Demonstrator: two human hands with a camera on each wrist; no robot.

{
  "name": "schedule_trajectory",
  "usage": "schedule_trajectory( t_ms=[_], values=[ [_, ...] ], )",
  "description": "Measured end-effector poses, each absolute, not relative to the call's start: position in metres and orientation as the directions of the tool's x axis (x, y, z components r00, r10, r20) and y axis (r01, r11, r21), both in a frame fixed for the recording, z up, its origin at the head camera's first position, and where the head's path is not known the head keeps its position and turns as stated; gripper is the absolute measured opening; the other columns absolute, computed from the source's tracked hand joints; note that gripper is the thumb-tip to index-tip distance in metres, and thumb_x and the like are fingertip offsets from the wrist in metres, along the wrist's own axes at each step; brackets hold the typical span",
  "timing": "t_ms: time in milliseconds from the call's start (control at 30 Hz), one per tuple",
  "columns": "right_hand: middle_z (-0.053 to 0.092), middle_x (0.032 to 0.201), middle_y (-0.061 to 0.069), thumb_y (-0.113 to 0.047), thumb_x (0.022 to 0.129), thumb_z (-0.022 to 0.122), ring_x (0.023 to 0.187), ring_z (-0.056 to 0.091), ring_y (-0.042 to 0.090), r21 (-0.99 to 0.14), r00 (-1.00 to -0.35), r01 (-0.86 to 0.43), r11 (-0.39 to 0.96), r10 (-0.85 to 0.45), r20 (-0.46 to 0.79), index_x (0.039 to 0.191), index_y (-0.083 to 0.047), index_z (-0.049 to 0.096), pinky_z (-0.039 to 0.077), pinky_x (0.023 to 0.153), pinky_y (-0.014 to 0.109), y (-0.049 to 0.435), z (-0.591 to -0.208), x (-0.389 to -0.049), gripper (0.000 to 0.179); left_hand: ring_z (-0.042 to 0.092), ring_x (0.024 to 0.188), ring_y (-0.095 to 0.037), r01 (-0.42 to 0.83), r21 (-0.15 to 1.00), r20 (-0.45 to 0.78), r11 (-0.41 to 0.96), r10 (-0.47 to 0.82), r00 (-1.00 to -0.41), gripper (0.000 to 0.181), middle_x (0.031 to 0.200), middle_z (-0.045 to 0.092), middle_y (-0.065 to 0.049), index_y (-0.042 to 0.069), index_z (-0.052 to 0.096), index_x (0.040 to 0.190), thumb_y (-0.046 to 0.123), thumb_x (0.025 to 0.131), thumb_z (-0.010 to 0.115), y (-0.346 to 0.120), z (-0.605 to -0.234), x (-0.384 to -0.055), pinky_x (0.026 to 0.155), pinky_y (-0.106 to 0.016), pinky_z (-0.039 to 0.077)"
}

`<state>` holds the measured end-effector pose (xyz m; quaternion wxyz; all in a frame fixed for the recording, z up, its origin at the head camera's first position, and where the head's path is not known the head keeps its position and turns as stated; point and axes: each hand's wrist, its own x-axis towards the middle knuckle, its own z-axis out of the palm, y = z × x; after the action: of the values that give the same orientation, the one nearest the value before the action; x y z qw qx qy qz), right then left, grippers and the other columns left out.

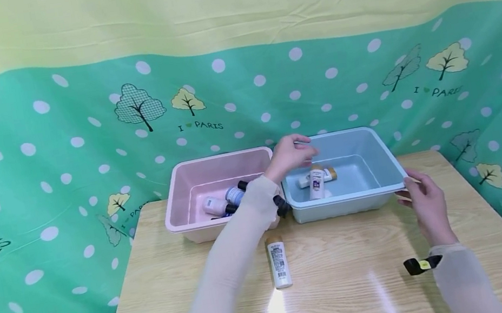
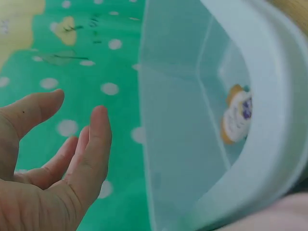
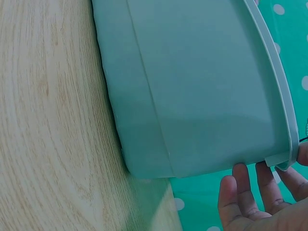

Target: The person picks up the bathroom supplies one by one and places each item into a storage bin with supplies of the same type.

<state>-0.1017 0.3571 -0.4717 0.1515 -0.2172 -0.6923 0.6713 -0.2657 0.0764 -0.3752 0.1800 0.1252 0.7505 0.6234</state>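
Above the back left part of the blue plastic bin (image 1: 362, 204), my left hand (image 1: 291, 154) hangs with loosely bent fingers and nothing between them. The left wrist view shows its thumb and fingers spread apart, beside the bin's rim. My right hand (image 1: 428, 205) grips the bin's front right corner, thumb over the rim and fingers (image 3: 269, 187) beneath it. Inside the blue bin, a white bottle (image 1: 317, 185) with a dark purple label and gold cap lies across another white bottle (image 1: 330, 174). A white object peeks out beside them.
A pink bin (image 1: 204, 234) stands left of the blue one, holding several bottles, among them a pale pink bottle (image 1: 214, 206); my left forearm hides part of it. A white bottle (image 1: 280, 266) with a gold cap lies on the wooden table (image 1: 348, 272) in front. Patterned cloth (image 1: 240, 87) hangs behind.
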Motion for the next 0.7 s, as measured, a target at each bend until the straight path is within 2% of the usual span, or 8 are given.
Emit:
schedule_trajectory(
  t_ms=[233, 433, 567, 633, 700],
  values=[
    [0.058, 0.12, 0.0, -0.037, 0.103, 0.054, 0.1, 0.065, 0.017, -0.994, -0.861, 0.104, 0.023, 0.502, -0.079, 0.146, -0.017, 0.052, 0.057, 0.074, 0.021, 0.356, -0.471, -0.102, 0.047, 0.071, 0.085, -0.02, 0.068, 0.987, -0.003, 0.146, 0.438, -0.899, 0.04, 0.105, 0.069, -0.008, 0.005, 0.063, 0.124, 0.011, 0.088, 0.079, 0.043, -0.367, -0.234, 0.072, -0.03, 0.06],
    [0.058, 0.119, -0.002, -0.036, 0.103, 0.054, 0.098, 0.066, 0.014, -0.995, -0.861, 0.101, 0.009, 0.501, -0.083, 0.146, -0.017, 0.051, 0.058, 0.074, 0.022, 0.355, -0.472, -0.102, 0.047, 0.071, 0.084, -0.021, 0.157, 0.977, 0.085, 0.144, 0.413, -0.907, 0.039, 0.111, 0.069, -0.015, 0.003, 0.063, 0.125, 0.012, 0.09, 0.077, 0.008, -0.379, -0.203, 0.073, -0.031, 0.06],
    [0.057, 0.121, 0.001, -0.036, 0.103, 0.054, 0.096, 0.066, 0.012, -0.995, -0.862, 0.102, -0.007, 0.499, -0.092, 0.146, -0.017, 0.051, 0.058, 0.072, 0.021, 0.356, -0.474, -0.101, 0.047, 0.07, 0.089, -0.019, 0.228, 0.953, 0.14, 0.201, 0.376, -0.916, 0.041, 0.11, 0.07, -0.009, 0.005, 0.064, 0.125, 0.017, 0.089, 0.078, -0.014, -0.392, -0.181, 0.077, -0.03, 0.059],
    [0.056, 0.123, 0.0, -0.036, 0.103, 0.054, 0.096, 0.066, 0.011, -0.994, -0.862, 0.109, -0.004, 0.497, -0.096, 0.147, -0.017, 0.05, 0.057, 0.072, 0.021, 0.357, -0.474, -0.101, 0.047, 0.069, 0.092, -0.018, 0.238, 0.942, 0.145, 0.236, 0.354, -0.924, 0.04, 0.109, 0.07, -0.005, 0.006, 0.065, 0.124, 0.018, 0.088, 0.079, -0.023, -0.398, -0.171, 0.081, -0.029, 0.057],
    [0.056, 0.123, 0.0, -0.037, 0.103, 0.054, 0.097, 0.065, 0.011, -0.994, -0.864, 0.113, -0.002, 0.494, -0.1, 0.147, -0.017, 0.05, 0.057, 0.073, 0.021, 0.357, -0.474, -0.1, 0.048, 0.069, 0.094, -0.018, 0.222, 0.945, 0.132, 0.239, 0.342, -0.93, 0.041, 0.11, 0.07, -0.006, 0.004, 0.065, 0.123, 0.016, 0.087, 0.079, -0.031, -0.405, -0.162, 0.083, -0.029, 0.057]
  ],
)
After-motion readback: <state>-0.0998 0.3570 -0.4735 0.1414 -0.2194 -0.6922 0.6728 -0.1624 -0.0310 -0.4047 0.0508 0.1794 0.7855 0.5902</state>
